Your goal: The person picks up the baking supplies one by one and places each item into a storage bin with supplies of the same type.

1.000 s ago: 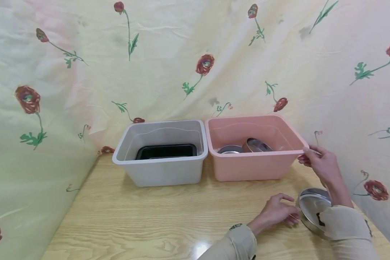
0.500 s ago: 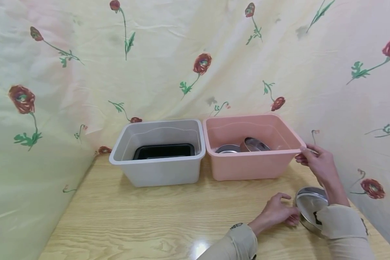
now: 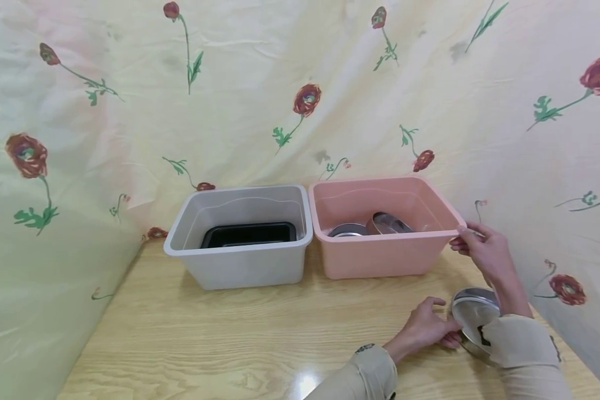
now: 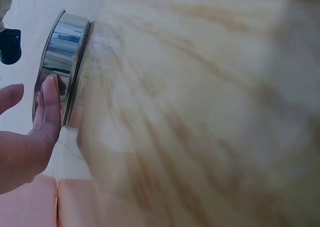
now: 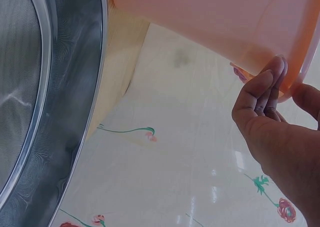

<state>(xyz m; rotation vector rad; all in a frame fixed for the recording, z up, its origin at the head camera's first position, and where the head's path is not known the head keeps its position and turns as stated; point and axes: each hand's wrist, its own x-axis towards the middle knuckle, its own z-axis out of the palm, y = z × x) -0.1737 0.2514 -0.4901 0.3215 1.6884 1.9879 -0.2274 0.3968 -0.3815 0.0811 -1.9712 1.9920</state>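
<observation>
A round steel lid (image 3: pixel 470 316) lies on the wooden table (image 3: pixel 230 339) at the front right. My left hand (image 3: pixel 450 332) touches its left edge with lightly bent fingers. In the left wrist view one finger (image 4: pixel 50 107) lies along the rim of the steel lid (image 4: pixel 62 62), with the thumb apart. My right hand (image 3: pixel 461 239) pinches the right front corner of the pink bin (image 3: pixel 380 258). In the right wrist view the fingers (image 5: pixel 270 87) curl over the rim of the pink bin (image 5: pixel 215 22), beside the steel lid (image 5: pixel 45 112).
A grey bin (image 3: pixel 240 266) holding a black tray (image 3: pixel 250 233) stands against the pink bin's left side. Steel containers (image 3: pixel 386 223) lie inside the pink bin. Flowered cloth (image 3: pixel 280 83) hangs close behind and on both sides.
Both hands stay where they were, on the lid's edge and the bin's corner. Only the view has drifted slightly.
</observation>
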